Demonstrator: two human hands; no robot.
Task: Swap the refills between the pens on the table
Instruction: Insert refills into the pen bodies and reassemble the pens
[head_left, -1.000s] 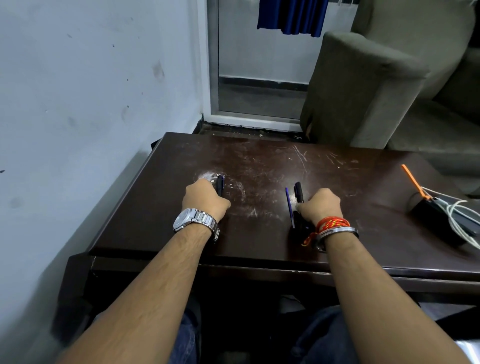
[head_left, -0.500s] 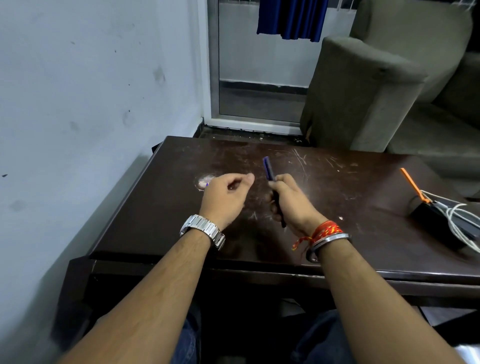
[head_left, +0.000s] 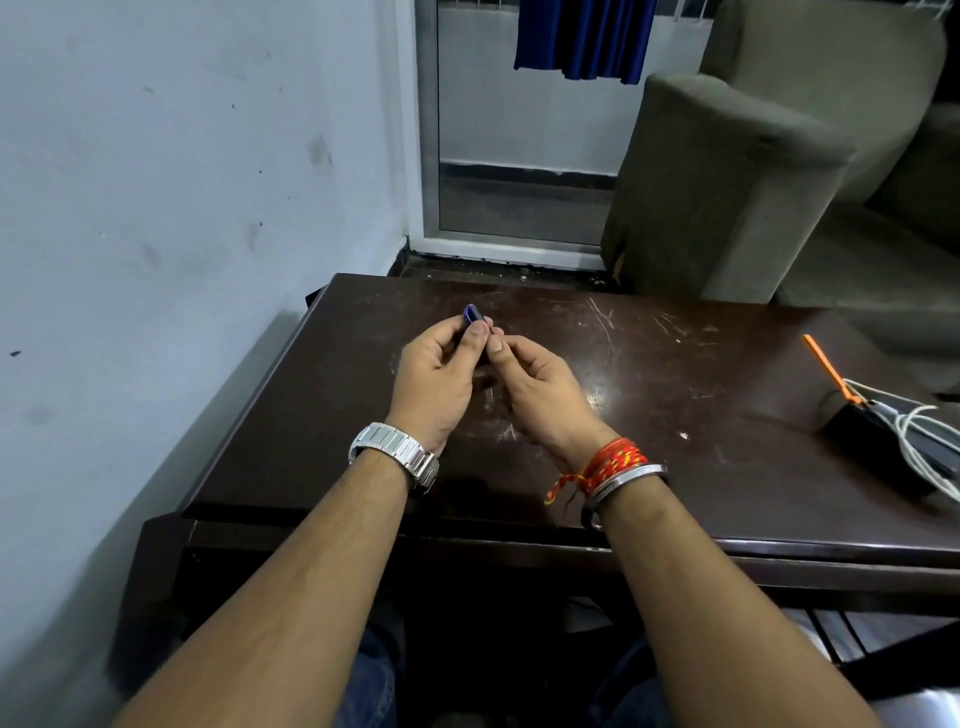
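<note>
Both hands now meet in the air over the middle of the table (head_left: 727, 467). The left hand (head_left: 434, 374) is curled around a blue pen (head_left: 471, 313), and only its blue tip sticks out above the fingers. The right hand (head_left: 540, 384) pinches at the same pen with thumb and first finger, tips touching the left thumb. Most of the pen is hidden inside the two hands, so I cannot tell if it has come apart yet.

A second ago the hands were far apart, each flat on a pen lying on the table. Then the right hand lifted the blue pen, and now the left hand has come over to join it. I think this means the person is starting to open the first pen to get its refill out. The other pen cannot be seen now; it may be under the hands.

There is lots of room. The table's left edge and the wall are well to the left. A black box (head_left: 872, 447) with white cables (head_left: 919, 431) and an orange stick (head_left: 826, 366) sits far to the right. The near edge is under the wrists.
</note>
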